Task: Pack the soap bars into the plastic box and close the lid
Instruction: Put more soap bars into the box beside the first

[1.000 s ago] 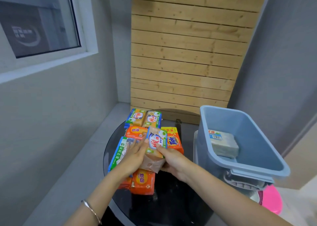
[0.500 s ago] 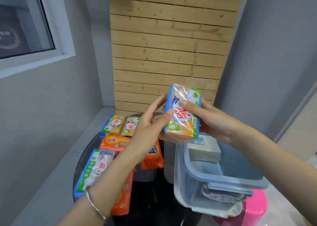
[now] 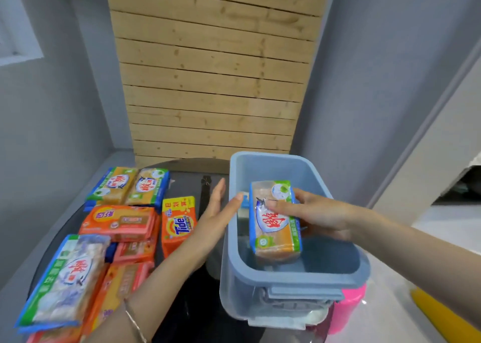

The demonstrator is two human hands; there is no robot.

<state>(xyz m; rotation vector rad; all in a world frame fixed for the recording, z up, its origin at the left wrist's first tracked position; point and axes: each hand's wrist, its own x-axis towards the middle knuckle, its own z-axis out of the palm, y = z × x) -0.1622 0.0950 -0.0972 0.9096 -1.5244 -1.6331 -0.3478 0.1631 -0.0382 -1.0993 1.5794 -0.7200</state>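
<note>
Lowering the bar point(image 3: 274, 228) into the box point(image 3: 294, 277) looks to be the step in hand. Doing it well means laying it flat on the floor next to the grey bar point(image 3: 243, 211) already at the far left, not dropping it on end. The right hand point(image 3: 315, 217) holds the bar within the box walls, fingers stretched across the printed face; the thumb is hidden, but I judge that it pinches from beneath. The left hand point(image 3: 217, 210) is spread, fingers straight, just outside the left wall with the thumb tip at the rim. It holds nothing and could steady the box while the bar goes down. The wrapper looks slick, so the hand should let go only once the floor bears the bar's weight. The bar should also sit snug against a wall or against the grey bar, since many loose bars point(image 3: 117, 220) wait on the table point(image 3: 187, 178) and tidy rows will save room for them. The bar's long axis runs from far to near, roughly in line with the box's long side. It is tilted: the near end dips toward the floor and the far end sits higher, near the rim. The printed face looks up, with the blue edge to the left and the green edge to the right. Whether the near end touches the floor yet cannot be told.
</note>
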